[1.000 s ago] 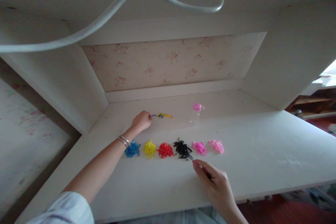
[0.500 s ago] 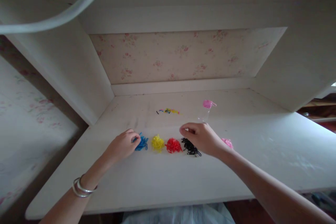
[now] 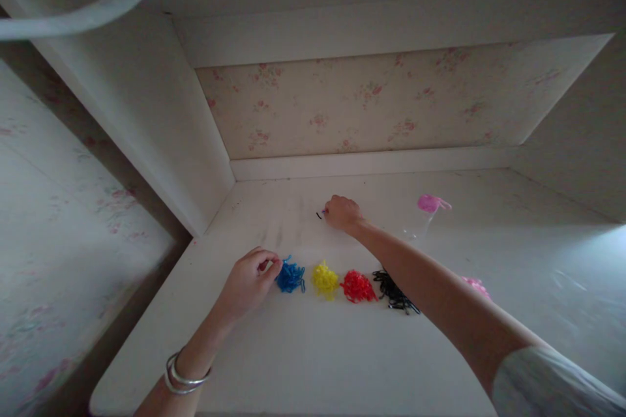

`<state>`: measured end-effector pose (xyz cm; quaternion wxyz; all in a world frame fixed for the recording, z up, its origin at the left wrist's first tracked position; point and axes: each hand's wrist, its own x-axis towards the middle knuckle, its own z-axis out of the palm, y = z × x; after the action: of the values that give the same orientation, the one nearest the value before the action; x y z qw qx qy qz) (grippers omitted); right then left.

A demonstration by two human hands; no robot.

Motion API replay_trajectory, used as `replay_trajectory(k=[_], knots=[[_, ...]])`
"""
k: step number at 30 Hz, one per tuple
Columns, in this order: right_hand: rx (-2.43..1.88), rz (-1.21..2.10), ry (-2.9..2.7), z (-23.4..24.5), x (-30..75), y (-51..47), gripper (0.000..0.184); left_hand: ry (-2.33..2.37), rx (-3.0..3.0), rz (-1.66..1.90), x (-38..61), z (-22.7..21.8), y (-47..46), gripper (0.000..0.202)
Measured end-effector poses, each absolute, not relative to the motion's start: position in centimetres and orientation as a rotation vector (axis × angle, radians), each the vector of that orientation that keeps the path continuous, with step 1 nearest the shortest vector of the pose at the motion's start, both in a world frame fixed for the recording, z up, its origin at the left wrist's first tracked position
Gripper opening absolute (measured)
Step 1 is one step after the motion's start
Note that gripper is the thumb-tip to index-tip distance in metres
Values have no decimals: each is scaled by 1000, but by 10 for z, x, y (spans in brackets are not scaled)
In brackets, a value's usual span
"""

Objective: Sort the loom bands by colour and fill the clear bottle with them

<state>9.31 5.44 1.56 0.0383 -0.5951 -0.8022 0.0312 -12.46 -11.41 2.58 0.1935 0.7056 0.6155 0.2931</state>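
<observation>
reaching farther back now, my right hand [image 3: 342, 212] is curling closed by a thin dark strand [image 3: 319, 215]; left hand [image 3: 252, 277] is pinching shut beside blue rubber-band heap [image 3: 290, 277].

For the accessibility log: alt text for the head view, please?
A person's left hand pinches at the edge of a blue pile of small rubber bands while the right hand reaches to the back of a white desk. A yellow pile, red pile, black pile and pink pile continue the row.
</observation>
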Motion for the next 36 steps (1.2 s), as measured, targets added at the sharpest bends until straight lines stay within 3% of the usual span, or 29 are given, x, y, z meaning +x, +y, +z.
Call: replay_trajectory(k=[19,30,36], knots=[[-1701,56,-2574,25,106,33,34,1753,1939,803,-127,24,-113,29],[-1081,467,-2687,34,75,-59,24,1804,1789,896,-129,18,-108,26],[-1056,350,-2697,30,52,-71,25,1856,1802,898,-132,17,-105,29]])
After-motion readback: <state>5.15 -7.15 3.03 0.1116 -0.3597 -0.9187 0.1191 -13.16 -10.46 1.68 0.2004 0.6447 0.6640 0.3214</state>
